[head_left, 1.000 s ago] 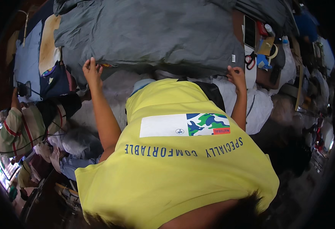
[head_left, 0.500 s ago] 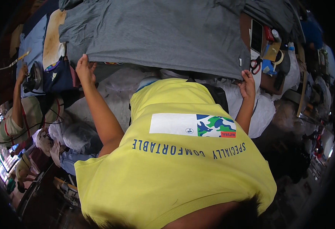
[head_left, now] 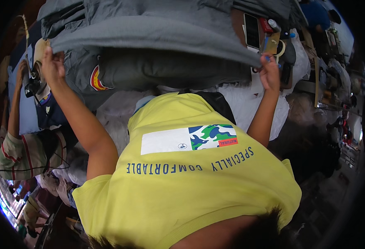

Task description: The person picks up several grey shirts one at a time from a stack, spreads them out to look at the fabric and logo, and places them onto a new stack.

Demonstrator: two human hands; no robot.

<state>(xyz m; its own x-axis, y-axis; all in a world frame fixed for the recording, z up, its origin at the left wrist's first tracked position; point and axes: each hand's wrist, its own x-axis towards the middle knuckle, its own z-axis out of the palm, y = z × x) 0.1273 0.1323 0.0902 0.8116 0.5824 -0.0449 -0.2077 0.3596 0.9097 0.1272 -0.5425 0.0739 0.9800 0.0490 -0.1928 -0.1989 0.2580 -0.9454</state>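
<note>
A grey shirt [head_left: 157, 35] stretches between my two hands, its near hem lifted in a curve. My left hand [head_left: 54, 65] pinches the left end of the hem, and my right hand [head_left: 269, 72] pinches the right end. Under the raised edge lies more dark grey cloth [head_left: 157, 68]. On that lower layer, toward the left, shows a red, yellow and white curved print [head_left: 96, 79]. The far part of the shirt reaches the top of the view, among other grey fabric.
At right lie a phone [head_left: 251, 31], a red item [head_left: 265, 25] and a tape roll [head_left: 280, 47]. White plastic sheeting [head_left: 249, 106] hangs at the table's near side. At left a co-worker's hand [head_left: 21, 69] is beside an iron [head_left: 33, 86].
Both hands have raised the hem and moved it away from me, uncovering the lower layer and its print. My left hand has shifted left in the view.
</note>
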